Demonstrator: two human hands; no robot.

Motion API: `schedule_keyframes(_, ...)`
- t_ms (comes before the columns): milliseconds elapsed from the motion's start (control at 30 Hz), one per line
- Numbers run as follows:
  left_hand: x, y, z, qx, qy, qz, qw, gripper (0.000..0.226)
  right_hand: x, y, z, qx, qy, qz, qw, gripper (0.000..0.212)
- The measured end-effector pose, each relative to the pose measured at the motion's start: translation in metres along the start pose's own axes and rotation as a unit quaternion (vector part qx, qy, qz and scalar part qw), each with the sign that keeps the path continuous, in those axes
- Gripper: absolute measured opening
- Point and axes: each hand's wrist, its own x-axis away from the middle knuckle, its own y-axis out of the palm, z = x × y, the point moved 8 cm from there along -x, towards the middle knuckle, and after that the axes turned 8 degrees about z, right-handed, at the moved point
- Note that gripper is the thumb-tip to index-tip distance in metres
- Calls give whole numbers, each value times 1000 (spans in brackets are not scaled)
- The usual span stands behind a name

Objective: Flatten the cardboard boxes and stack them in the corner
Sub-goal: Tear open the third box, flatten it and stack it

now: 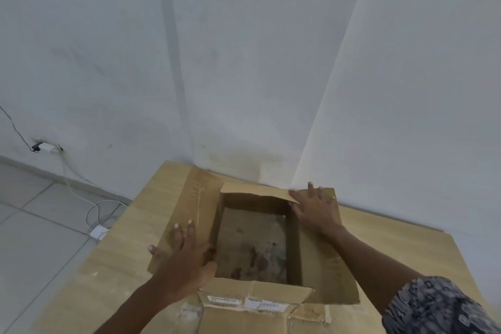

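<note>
Cardboard box [252,241], one in number, sits open-topped on a pale wooden table [113,260] pushed into the corner of two white walls [244,62]. Its inside holds nothing loose; only the stained, dark-blotched bottom panel shows. Four flaps are folded outward: a long one at 9 o'clock of the opening, a long one at 3 o'clock, a short one at 12 o'clock against the wall, and a short one at 6 o'clock bearing two white labels [244,302].

Two hands work on it. The left hand [187,257] lies palm-down with fingers spread wide on the 9 o'clock flap, its thumb side at the rim of the opening, pressing flat and gripping nothing. The right hand [314,209] rests likewise splayed and flat on the far end of the 3 o'clock flap, near the 12 o'clock corner, its fingertips touching the edge of the short far flap; it too clasps nothing. A patterned sleeve [439,306] covers the right upper arm.

On the tiled floor [32,225] at 9 o'clock of the table lies one small white adapter [98,233] with coiled white cable [100,210], and one wall socket [47,147] carries a plug with a dark wire.
</note>
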Motion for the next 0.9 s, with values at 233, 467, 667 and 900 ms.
schedule_keyframes(233,7,17,-27,47,-161,-69,983,92,-5,-13,11,-94,85,49,991,67)
schedule_keyframes(467,16,4,-28,124,-267,-33,955,120,5,-32,-3,-59,91,60,992,53)
schedule_keyframes(667,7,-12,-11,171,-177,76,966,82,18,-35,-26,-11,46,82,996,48)
schedule_keyframes(900,-3,-14,13,209,-74,141,965,55,19,-37,-72,3,8,65,998,45)
